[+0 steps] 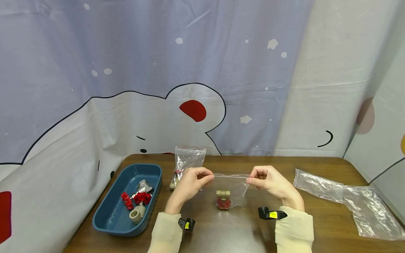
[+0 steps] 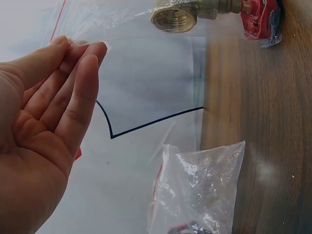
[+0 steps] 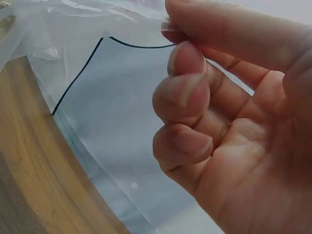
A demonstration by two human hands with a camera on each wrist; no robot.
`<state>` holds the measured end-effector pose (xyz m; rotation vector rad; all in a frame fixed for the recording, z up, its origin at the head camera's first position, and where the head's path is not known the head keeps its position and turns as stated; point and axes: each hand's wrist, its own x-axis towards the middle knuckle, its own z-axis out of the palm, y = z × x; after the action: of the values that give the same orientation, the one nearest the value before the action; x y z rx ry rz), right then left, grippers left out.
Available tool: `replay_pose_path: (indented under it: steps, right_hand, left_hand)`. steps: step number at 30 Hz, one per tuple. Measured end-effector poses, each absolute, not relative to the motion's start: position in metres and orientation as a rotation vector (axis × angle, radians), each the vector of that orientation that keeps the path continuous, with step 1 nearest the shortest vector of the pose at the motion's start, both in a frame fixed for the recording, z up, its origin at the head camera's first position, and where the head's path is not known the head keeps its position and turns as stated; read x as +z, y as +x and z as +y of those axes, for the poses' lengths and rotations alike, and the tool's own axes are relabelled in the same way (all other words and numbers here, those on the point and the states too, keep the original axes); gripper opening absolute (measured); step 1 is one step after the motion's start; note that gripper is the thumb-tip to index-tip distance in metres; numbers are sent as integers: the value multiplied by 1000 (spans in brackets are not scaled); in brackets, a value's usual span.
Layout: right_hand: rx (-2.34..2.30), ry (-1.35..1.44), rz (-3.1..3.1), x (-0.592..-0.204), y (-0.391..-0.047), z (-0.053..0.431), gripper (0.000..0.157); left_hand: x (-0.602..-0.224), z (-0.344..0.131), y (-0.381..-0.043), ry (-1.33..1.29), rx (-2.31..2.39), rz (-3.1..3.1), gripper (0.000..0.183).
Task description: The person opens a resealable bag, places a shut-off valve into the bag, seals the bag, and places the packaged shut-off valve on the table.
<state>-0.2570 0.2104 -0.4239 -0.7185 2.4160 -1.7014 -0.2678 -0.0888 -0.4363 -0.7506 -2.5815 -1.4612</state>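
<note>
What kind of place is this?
Perhaps a small packing spot: there's a brown table, a blue tray of parts, and a clear bag with a red-handled valve inside.

A small screened-off workstation is shown; whether home or workshop cannot be told. It is backed by cartoon-printed curtains from nine through twelve to three o'clock. At six a wood-grain tabletop is seen; fittings are gathered in a blue tray near eight, a red-handled valve is bagged near five, and clear plastic bags are laid at four.
</note>
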Motion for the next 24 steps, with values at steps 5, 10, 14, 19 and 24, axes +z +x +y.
replay_pose_path:
  steps: [5, 10, 14, 19, 24]
  right_hand:
    - [-1676, -730, 2438, -424, -258, 209, 13]
    - [-1655, -752, 2441, -423, -259, 204, 12]
    - [-1628, -772, 2491, -422, -260, 198, 11]
    - [-1632, -818, 2528, -422, -261, 196, 8]
    - [-1630, -785, 2534, -422, -261, 194, 7]
  left_hand:
    - [-437, -89, -268, -750, -1460, -2579, 11]
    - [-438, -90, -268, -749, -1462, -2575, 9]
    - [-438, -89, -269, -764, -1451, -2571, 10]
    - [-437, -88, -269, -757, -1442, -2571, 6]
    - [-438, -88, -269, -761, -1436, -2570, 6]
